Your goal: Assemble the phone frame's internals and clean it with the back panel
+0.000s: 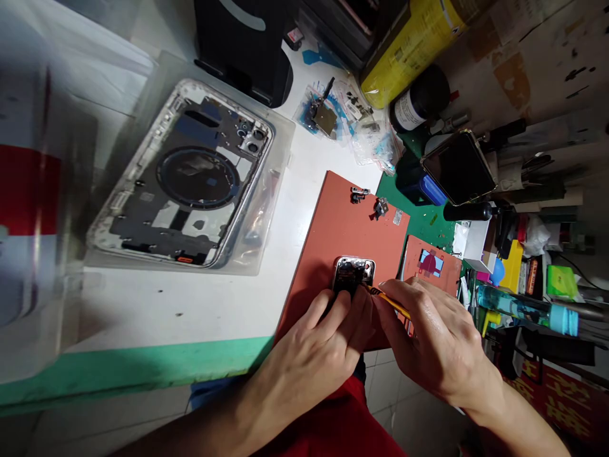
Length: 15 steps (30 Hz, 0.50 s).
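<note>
An opened phone (354, 270) with its inner parts bare lies on a reddish-brown mat (328, 228). My left hand (328, 336) bends its fingers over the near part of the phone and holds it against the mat, so that part is hidden. In my right hand (428, 330), thumb and fingers close around a slim yellow-handled tool (390, 301). Its tip reaches the phone's right edge beside my left fingertips; which kind of tip it has is too small to tell. Small metal and black phone parts (379, 208) rest on the mat's far side.
At the left, a larger phone housing (185, 184) lies on a clear plastic bag. Small bags of parts (328, 117) sit at the back. A yellow can (409, 51), a black bottle (419, 98) and a propped phone (459, 168) stand right. A blue-capped bottle (528, 308) lies nearby.
</note>
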{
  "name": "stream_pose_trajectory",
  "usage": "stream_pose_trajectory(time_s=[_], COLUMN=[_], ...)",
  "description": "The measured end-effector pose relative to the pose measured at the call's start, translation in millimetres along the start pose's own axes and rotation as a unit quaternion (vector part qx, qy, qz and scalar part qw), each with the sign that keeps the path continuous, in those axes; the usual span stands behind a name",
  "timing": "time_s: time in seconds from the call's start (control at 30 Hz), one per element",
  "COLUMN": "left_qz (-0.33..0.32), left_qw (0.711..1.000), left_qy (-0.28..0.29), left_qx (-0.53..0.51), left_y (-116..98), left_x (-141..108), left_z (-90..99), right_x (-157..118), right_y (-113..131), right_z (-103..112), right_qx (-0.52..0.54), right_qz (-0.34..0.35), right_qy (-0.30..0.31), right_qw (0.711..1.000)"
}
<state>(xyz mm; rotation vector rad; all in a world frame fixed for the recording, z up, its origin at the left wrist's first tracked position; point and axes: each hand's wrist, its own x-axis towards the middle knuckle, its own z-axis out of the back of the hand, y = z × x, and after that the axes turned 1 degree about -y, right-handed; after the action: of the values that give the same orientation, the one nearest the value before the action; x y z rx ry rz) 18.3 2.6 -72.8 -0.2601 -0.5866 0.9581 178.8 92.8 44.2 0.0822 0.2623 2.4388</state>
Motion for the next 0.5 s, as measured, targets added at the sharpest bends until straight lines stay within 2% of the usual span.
stream_pose_trajectory(time_s=[0.17,0.33,0.5], left_qz=[0.0,0.007,0.004], left_qw=[1.0,1.0,1.0], left_qy=[0.005,0.001,0.004], left_qx=[0.005,0.029,0.015], left_y=[0.5,0.7,-0.2], left_x=[1.2,3.8,1.4], left_z=[1.1,3.8,3.3], right_x=[2.5,0.0,0.4], right_y=[-1.3,-4.7,-7.6], right_z=[3.6,11.9,10.9], right_qx=[0.001,0.045,0.05], right_qz=[0.0,-0.001,0.007], right_qy=[0.025,0.111,0.085], right_qw=[1.0,0.993,0.995])
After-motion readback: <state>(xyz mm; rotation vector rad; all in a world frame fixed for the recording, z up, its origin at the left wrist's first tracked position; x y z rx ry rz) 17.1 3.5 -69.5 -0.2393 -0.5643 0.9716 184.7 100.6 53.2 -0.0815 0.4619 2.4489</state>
